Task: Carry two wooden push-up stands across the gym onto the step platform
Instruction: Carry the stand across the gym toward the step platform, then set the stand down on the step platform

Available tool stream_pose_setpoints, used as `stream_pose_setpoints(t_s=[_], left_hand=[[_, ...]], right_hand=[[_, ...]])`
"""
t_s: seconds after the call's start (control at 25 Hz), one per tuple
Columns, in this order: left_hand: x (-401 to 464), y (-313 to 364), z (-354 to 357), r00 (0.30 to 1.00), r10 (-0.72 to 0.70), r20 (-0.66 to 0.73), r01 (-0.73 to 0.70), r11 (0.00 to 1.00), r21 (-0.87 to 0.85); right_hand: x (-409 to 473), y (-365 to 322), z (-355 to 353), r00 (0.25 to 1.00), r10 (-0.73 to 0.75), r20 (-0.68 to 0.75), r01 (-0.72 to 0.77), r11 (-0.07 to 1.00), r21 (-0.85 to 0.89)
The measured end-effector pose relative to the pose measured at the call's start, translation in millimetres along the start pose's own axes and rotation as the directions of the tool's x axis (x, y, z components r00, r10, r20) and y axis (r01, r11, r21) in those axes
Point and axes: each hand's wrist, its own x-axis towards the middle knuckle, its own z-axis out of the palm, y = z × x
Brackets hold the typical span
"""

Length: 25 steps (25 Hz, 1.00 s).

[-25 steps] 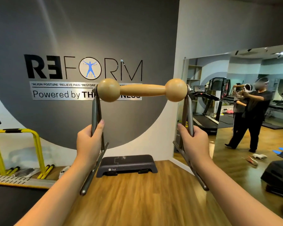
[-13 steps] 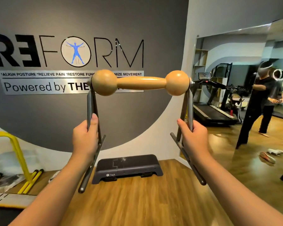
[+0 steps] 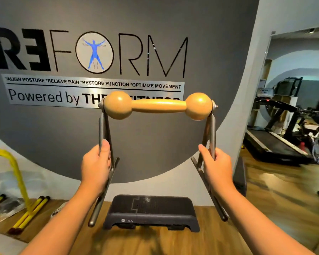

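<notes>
Step in hand: one wooden push-up stand (image 3: pixel 157 106) is being carried toward the step platform (image 3: pixel 151 212); by this view the carry is judged nearly done and the set-down not yet begun.

Stand: it is held at mid-frame, well above the floor, with its wooden grip level across the centre and its grey metal legs reaching down to foot rails at either side.

Left hand (image 3: pixel 96 167): it is wrapped tight round the left-of-frame leg, thumb up along the metal.

Right hand (image 3: pixel 217 167): it is closed round the right-of-frame leg in the same way, at about the same height.

Platform: it is seen low in the centre of the frame, on the wooden floor (image 3: pixel 284 199) against the grey logo wall (image 3: pixel 155 144), its top bare.

Second stand: only one grip is seen clearly; whether another stand is hidden behind it cannot be told from this angle.

Doing it well: the grip should be kept level and both hands matched in height, so that both foot rails meet the platform top together.

Lowering: the stand is best centred over the platform first, then brought down slowly, since the rails splay wider than the hands.

Risk: a rail could be caught on the platform edge, or set half off it, if the stand is tilted.

Side clutter: yellow bars (image 3: pixel 26 214) lie at lower left, well clear of the path.
</notes>
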Motion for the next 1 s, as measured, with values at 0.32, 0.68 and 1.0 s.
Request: stream_pose_setpoints(t_s=[0.32, 0.68, 1.0], left_hand=[[171.9, -122.3, 65.4, 0.998, -0.016, 0.064, 0.021, 0.997, -0.070], [356.0, -265.7, 129.9, 0.988, -0.097, 0.119, 0.108, 0.990, -0.087], [442.5, -458.6, 186.0, 0.992, -0.088, 0.089, 0.086, 0.996, 0.029]], right_hand=[[137.3, 109.3, 131.3, 0.998, 0.044, -0.043, -0.045, 0.999, -0.004], [256.2, 239.8, 281.9, 0.983, 0.154, -0.097, -0.155, 0.988, -0.003], [336.6, 409.1, 383.7, 0.936, 0.349, 0.047, -0.350, 0.937, 0.019]])
